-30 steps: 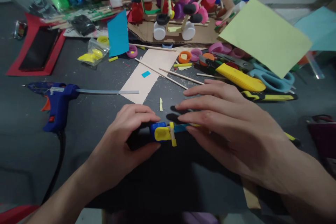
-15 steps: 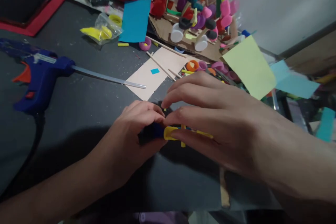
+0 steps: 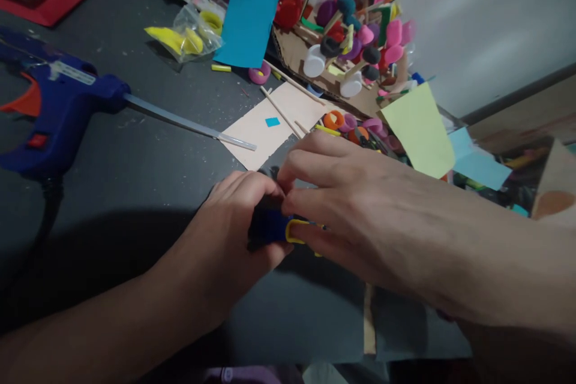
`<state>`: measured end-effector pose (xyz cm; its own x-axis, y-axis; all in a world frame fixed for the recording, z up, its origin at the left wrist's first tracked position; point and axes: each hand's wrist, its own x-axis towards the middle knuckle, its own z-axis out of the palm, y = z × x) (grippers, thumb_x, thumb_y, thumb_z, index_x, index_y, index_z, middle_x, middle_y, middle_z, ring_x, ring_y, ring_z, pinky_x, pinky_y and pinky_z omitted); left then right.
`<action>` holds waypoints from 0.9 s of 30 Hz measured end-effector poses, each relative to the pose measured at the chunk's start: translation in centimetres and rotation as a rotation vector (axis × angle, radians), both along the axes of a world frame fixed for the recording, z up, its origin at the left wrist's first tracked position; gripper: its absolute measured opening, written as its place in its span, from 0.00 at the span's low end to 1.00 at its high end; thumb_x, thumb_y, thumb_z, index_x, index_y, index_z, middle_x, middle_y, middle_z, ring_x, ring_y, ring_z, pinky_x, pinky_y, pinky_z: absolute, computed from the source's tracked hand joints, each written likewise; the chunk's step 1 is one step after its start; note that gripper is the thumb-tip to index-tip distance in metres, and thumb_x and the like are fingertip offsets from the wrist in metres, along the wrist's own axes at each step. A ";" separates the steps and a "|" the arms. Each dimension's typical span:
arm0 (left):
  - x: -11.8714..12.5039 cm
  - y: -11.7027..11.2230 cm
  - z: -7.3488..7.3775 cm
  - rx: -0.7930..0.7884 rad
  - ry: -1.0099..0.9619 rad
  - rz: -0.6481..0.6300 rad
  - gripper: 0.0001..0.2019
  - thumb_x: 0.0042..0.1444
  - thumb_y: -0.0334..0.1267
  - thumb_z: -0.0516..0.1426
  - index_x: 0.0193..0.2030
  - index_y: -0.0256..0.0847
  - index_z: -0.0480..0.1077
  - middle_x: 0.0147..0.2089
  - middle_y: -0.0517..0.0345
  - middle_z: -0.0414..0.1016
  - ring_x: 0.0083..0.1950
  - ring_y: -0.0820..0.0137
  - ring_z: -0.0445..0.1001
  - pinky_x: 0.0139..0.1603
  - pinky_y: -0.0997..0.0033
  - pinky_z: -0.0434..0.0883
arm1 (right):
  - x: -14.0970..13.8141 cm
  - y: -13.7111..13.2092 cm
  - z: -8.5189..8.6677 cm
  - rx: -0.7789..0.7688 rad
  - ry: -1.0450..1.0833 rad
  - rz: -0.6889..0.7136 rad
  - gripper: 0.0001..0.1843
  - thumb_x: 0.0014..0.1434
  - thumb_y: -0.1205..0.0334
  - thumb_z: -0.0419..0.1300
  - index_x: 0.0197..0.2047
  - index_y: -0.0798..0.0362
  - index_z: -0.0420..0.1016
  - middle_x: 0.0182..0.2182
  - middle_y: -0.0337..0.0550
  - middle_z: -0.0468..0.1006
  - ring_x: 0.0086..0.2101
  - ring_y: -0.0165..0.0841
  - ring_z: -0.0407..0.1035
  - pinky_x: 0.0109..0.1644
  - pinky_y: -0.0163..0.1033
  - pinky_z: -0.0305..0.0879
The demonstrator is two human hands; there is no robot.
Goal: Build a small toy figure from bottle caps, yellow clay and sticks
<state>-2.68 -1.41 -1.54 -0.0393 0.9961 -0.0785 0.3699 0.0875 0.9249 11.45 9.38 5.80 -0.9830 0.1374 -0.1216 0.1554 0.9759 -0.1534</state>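
My left hand [image 3: 227, 240] is curled around a small dark blue piece [image 3: 272, 225], holding it just above the dark table. Bent fingers of my right hand [image 3: 355, 198] meet the blue piece from the right. They pinch a curved yellow edge [image 3: 294, 230] at its end, the thumb lying inside the curve. Whether the yellow part is joined to the blue piece I cannot tell. Most of both is hidden by my fingers. A flat wooden stick [image 3: 369, 319] lies on the table below my right hand.
On the left lies a blue glue gun [image 3: 67, 93], its clear glue stick [image 3: 189, 123] reaching over pale paper [image 3: 252, 138]. Behind are a blue sheet [image 3: 247, 30], a bag with yellow material [image 3: 184, 39], and cardboard [image 3: 297, 51] crowded with colourful small models. Yellow-green paper [image 3: 420, 129] is at right.
My right hand has closed in further over the yellow part, hiding yellow strips that showed beneath it. More of the dark blue piece shows. The view has shifted slightly.
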 end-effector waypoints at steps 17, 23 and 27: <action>0.1 0.0 0.1 -0.011 0.060 -0.037 0.08 0.50 0.30 0.59 0.36 0.44 0.67 0.41 0.56 0.76 0.46 0.57 0.72 0.45 0.53 0.68 | 0.2 -1.5 1.6 -0.097 -0.081 -0.063 0.07 0.62 0.69 0.56 0.32 0.50 0.68 0.36 0.44 0.70 0.39 0.40 0.60 0.42 0.47 0.58; 0.1 -0.1 0.0 0.003 0.073 -0.041 0.10 0.50 0.29 0.59 0.39 0.44 0.69 0.42 0.56 0.76 0.46 0.57 0.72 0.45 0.54 0.68 | 0.1 -1.9 1.3 -0.059 -0.074 -0.073 0.09 0.62 0.70 0.55 0.30 0.51 0.67 0.37 0.46 0.70 0.37 0.39 0.60 0.41 0.47 0.58; 0.2 -0.1 0.0 0.008 0.053 -0.027 0.09 0.50 0.29 0.60 0.38 0.44 0.68 0.40 0.56 0.75 0.45 0.58 0.72 0.44 0.54 0.67 | 0.6 -1.8 1.4 -0.076 -0.064 -0.120 0.08 0.64 0.69 0.54 0.33 0.52 0.70 0.37 0.46 0.73 0.38 0.39 0.62 0.43 0.48 0.59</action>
